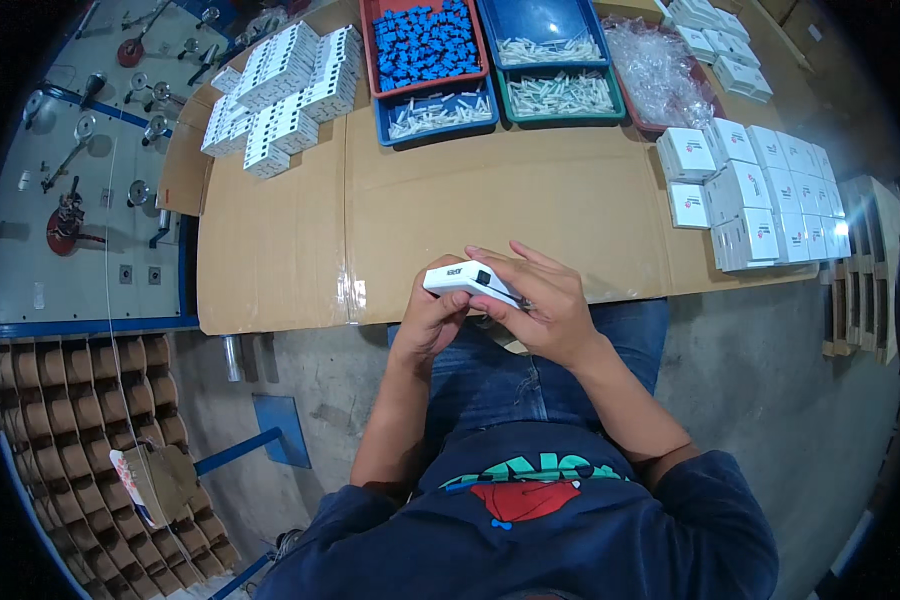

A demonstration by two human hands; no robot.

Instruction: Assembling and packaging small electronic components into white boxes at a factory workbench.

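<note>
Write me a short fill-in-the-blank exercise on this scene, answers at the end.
1. The left hand and right hand hold a small boxy piece that is mostly ____.
2. The small blue parts lie in a tray coloured ____.
3. Immediately right of the front blue tray, the neighbouring tray is ____.
4. In the picture, crumpled clear plastic lies to the ____ of the small blue parts.

Missing words: white; red; green; right.

glare is flaring on the right-hand white boxes (753, 188); fisheye distortion is bending edges, and corners are darkening.
</note>
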